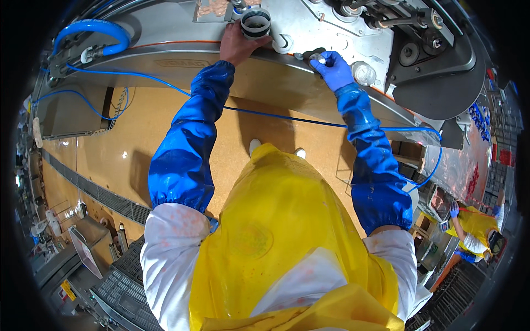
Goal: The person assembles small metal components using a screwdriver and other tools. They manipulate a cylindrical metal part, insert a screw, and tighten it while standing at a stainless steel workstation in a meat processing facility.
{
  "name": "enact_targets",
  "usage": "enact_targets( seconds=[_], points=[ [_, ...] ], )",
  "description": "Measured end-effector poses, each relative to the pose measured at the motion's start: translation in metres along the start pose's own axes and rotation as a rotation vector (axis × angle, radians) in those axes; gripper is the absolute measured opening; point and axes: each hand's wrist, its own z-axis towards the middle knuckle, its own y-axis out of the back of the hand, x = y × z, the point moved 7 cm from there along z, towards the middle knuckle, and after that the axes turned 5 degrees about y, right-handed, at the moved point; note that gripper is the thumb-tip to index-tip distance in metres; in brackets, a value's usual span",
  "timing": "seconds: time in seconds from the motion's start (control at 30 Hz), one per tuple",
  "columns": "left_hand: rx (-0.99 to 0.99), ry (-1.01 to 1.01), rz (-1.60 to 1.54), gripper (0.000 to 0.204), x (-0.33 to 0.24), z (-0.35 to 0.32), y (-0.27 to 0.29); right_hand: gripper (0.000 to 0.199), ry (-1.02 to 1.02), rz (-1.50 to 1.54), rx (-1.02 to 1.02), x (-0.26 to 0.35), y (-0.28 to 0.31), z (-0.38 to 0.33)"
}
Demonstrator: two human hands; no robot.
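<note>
My left hand [239,44], ungloved, is closed round the side of a short round tube-like part [255,32] with a pale rim and a dark inside. The part is at the steel machine's near edge; whether it is fixed there I cannot tell. Farther right, my right hand [335,71] wears a blue-violet glove. Its fingers pinch a small shiny metal piece [317,57], whose exact kind is unclear. Just left of that piece lies a dark object [298,55] on the edge. A clear round cap or cup [364,73] stands right of the glove.
Ground meat [212,7] shows in a tray at the top. A black machine housing [436,83] with rollers is at the right. A blue hose [287,117] crosses in front of me above the tan floor [160,160]. Another person [476,231] works at far right.
</note>
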Motion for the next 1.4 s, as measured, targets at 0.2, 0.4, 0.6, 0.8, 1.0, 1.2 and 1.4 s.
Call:
enact_targets(
  seconds=[0.2, 0.4, 0.6, 0.8, 1.0, 1.2, 1.4],
  points=[
    [0.152, -0.073, 0.016, 0.090, 0.000, -0.005, -0.011, 0.041, -0.286, 0.897, 0.119, 0.013, -0.004, -0.049],
    [0.020, -0.098, 0.149, 0.097, 0.009, -0.025, 0.014, 0.043, -0.334, 0.974, 0.104, 0.027, 0.006, -0.065],
    [0.395, 0.383, -0.394, 0.052, -0.042, -0.107, 0.015, 0.038, -0.198, 0.915, 0.095, 0.046, 0.006, -0.075],
    [0.427, 0.360, -0.797, 0.036, -0.118, -0.132, -0.027, 0.034, -0.016, 0.713, 0.090, 0.088, -0.004, -0.091],
    [0.404, 0.296, -0.795, 0.030, -0.127, -0.132, -0.029, 0.029, 0.001, 0.653, -0.006, 0.095, -0.001, -0.103],
    [0.420, 0.352, -0.864, 0.022, -0.119, -0.143, -0.057, 0.028, 0.129, 0.374, -0.134, 0.097, 0.001, -0.115],
    [0.706, 0.675, -1.136, 0.025, -0.136, -0.157, -0.050, 0.028, 0.024, 0.529, -0.035, 0.064, 0.004, -0.115]
  ],
)
